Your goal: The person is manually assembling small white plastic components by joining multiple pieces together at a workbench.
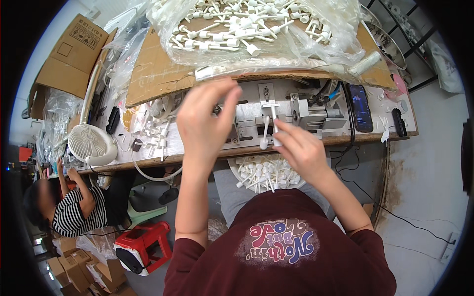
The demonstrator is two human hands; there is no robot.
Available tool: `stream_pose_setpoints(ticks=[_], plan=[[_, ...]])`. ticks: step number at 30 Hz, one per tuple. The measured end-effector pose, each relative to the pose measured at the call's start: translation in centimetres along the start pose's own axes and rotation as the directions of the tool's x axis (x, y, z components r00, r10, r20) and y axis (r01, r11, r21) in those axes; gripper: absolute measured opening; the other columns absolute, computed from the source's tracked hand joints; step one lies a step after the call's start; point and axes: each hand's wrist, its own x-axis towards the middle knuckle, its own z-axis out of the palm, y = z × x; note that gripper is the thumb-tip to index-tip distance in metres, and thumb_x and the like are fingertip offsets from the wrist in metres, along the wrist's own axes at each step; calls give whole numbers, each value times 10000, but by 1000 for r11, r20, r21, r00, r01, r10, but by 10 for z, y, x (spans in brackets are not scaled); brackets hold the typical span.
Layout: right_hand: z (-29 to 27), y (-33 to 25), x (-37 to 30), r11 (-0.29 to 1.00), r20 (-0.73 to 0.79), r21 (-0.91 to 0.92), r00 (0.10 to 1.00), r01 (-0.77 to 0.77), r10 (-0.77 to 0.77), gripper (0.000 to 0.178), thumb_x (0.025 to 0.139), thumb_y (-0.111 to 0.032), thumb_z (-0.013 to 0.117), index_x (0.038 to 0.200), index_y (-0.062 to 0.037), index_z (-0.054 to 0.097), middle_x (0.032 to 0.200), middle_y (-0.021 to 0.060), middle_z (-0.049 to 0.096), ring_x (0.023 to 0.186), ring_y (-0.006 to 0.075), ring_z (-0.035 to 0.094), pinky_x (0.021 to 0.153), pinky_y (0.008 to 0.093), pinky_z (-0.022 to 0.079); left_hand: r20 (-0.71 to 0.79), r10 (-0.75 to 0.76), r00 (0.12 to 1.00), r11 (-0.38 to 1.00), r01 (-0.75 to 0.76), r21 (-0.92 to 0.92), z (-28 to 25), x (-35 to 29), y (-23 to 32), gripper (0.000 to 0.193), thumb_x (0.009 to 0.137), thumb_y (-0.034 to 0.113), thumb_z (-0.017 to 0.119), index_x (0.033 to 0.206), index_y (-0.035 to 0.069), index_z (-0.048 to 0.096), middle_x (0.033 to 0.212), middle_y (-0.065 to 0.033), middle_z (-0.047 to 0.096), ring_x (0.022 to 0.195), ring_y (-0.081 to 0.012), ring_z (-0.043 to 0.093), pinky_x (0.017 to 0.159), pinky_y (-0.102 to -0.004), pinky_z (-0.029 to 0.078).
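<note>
My right hand [305, 150] is closed in a pinch at the front of a small metal jig [266, 93], its fingers on a white plastic stick with a wider end [274, 114]. Just left of those fingers is another white capped stick [265, 134], its round cap toward me; I cannot tell what supports it. My left hand [205, 116] is raised over the bench left of the jig, smeared by motion. Whether it holds anything cannot be made out. Beneath the bench edge, a tub [237, 170] of similar white capped sticks rests at my lap.
A plastic bag of many white capped sticks [232, 32] lies on cardboard [148, 74] behind the jig. To its right are a metal cylinder [321, 118], cables and a phone [361, 108]. A white fan [91, 143] stands left. Another person [81, 207] sits far left near a red stool [148, 246].
</note>
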Motion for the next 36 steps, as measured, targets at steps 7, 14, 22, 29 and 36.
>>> stream_pose_setpoints(ticks=[7,14,22,29,36], plan=[[40,-5,-12,960,97,-270,994,68,-43,235,725,-112,740,933,-43,656,1211,136,673,460,165,533,477,274,461,-55,-5,998,968,18,251,27,59,-34,188,814,173,740,967,65,723,996,-90,688,937,-263,630,807,-368,506],[44,-4,3,953,158,-298,987,45,3,145,733,-92,683,856,-42,624,1163,149,690,448,200,575,467,288,488,129,-195,972,929,140,343,52,79,-60,382,729,350,815,927,43,704,956,-117,645,919,-311,623,783,-416,507],[16,-9,28,995,176,-79,982,-63,76,164,766,-171,704,849,-59,618,1011,162,706,603,262,664,566,352,539,5,22,1000,961,-22,275,42,76,-64,194,812,217,739,921,56,736,968,-100,677,861,-311,640,780,-397,502],[3,34,158,989,-218,-6,966,-146,142,353,806,-308,742,1048,-58,684,1069,121,678,924,250,644,789,353,515,241,-17,970,980,-31,197,22,71,-83,198,821,107,686,1009,52,717,977,-111,691,886,-325,659,800,-386,512],[50,134,236,942,163,-129,931,-309,328,797,621,-488,792,1281,-108,559,1340,148,524,1240,356,470,1065,448,391,17,-260,965,916,252,-311,0,44,-34,184,852,111,735,999,5,699,952,-115,702,688,-168,680,594,-284,522]])
